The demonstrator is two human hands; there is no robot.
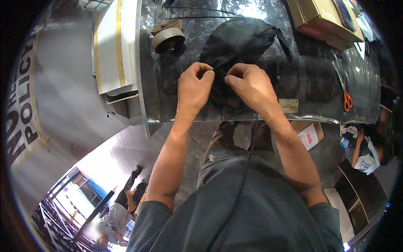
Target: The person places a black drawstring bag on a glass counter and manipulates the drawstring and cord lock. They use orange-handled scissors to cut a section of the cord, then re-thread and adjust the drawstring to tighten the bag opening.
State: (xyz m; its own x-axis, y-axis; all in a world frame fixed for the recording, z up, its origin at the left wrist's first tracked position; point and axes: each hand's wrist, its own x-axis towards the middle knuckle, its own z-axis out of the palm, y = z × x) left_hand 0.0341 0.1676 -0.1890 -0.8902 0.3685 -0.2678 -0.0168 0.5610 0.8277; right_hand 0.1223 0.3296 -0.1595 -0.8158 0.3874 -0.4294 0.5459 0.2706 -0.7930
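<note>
A black mesh bag (235, 40) with a dark strap lies on the dark, glossy tabletop (310, 80), just beyond both hands. My left hand (195, 86) is closed in a pinch at the bag's near side, and what its fingertips hold is too dark to make out. Opposite it, a short gap away, my right hand (251, 82) pinches a thin black cord (223, 72) that shows as a small curve at its fingertips. Dark material below the hands blends into the tabletop.
Tape rolls (168, 38) sit at the far left of the table, beside white panels (115, 50) with yellow strips. Far right is a cardboard box (323, 21); orange-handled scissors (347, 101) lie near the right edge. A tan label (289, 106) lies by my right forearm. Other people are at both sides.
</note>
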